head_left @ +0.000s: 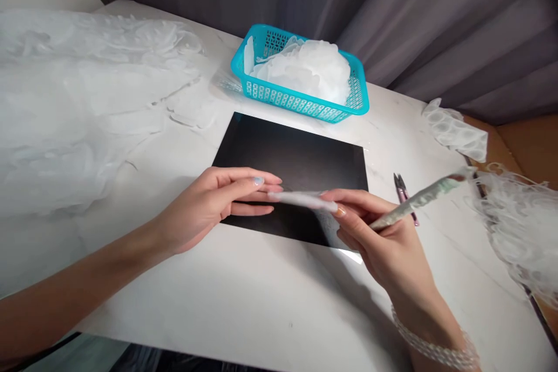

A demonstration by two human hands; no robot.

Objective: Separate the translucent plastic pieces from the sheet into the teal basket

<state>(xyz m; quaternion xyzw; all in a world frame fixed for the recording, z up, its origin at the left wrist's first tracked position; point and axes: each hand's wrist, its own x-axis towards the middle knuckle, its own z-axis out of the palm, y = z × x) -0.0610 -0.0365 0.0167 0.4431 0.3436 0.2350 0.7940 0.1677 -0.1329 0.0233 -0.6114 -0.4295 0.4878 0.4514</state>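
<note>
A thin white piece of sheer material [303, 200], slightly blurred, is seen nearly edge-on above a black rectangular board [296, 154]. My right hand [379, 232] pinches its right end between thumb and fingers. The same hand also holds a slim tool with a tape-wrapped handle [418, 200], which points up to the right; its front end is hidden in the hand. My left hand [218, 200] is beside the piece's left tip with fingers stretched out and apart. Whether those fingers touch the tip I cannot tell.
A blue basket [300, 106] with white sheer petal-like pieces [305, 67] stands behind the board. Small snips [404, 197] lie right of it. White material [65, 110] is heaped at left, with more scraps [455, 131] and a tangled pile [523, 226] at right.
</note>
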